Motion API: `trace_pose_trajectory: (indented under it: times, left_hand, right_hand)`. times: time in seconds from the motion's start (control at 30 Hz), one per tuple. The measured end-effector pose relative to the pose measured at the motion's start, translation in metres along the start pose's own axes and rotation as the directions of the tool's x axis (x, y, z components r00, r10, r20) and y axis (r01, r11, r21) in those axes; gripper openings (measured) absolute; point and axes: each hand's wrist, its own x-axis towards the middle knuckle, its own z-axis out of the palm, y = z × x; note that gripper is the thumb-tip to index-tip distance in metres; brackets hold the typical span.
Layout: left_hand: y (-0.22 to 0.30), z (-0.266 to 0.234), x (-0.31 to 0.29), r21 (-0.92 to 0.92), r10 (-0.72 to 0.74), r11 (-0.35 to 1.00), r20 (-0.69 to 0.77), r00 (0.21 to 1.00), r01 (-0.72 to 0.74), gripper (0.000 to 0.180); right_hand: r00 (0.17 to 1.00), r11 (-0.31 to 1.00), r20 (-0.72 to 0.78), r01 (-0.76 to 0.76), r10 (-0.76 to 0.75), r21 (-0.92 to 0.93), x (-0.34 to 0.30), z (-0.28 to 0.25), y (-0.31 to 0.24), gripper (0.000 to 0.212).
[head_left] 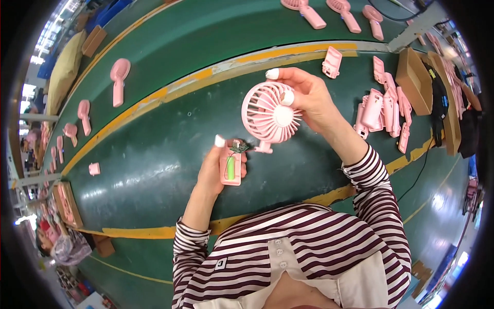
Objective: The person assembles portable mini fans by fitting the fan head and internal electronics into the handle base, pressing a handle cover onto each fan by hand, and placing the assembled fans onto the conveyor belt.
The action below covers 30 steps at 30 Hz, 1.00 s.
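Note:
My left hand [210, 167] is closed round an open pink handle shell [236, 180]. Inside the shell lies a green battery cell [230, 167], and a small dark circuit board with wires [238, 146] sits at its upper end. My right hand [311, 98] grips a round pink fan head [272, 113] by its rim, thumb on the front grille and fingers behind. The fan head's short neck [264, 148] points down, close to the circuit board; whether wires join them I cannot make out. White covers sit on some of my fingertips.
Right of my right hand lie a pile of pink handle shells [378, 110], a lone shell [332, 62] and a cardboard box [414, 82]. Beyond the yellow-edged rail, pink handheld fans [119, 82] rest on a green belt [206, 36]. A small pink part [94, 168] lies at left.

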Motion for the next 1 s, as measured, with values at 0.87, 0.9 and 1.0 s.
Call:
trace_pose_trajectory:
  times: [0.87, 0.9, 1.0]
  left_hand:
    - [0.001, 0.021, -0.003, 0.297, 0.107, 0.952, -0.110, 0.988, -0.070, 0.030]
    - [0.003, 0.020, -0.003, 0.297, 0.110, 0.952, -0.110, 0.988, -0.073, 0.030]
    - [0.008, 0.017, -0.003, 0.211, 0.177, 0.967, -0.154, 0.972, -0.143, 0.029]
  right_hand:
    - [0.969, 0.970, -0.232, -0.133, 0.083, -0.205, 0.035, 0.009, 0.044, 0.022]
    - [0.967, 0.967, -0.242, -0.130, 0.075, -0.220, 0.035, 0.007, 0.041, 0.023]
    - [0.971, 0.975, -0.238, -0.078, 0.027, -0.208, 0.034, -0.001, 0.042, 0.027]
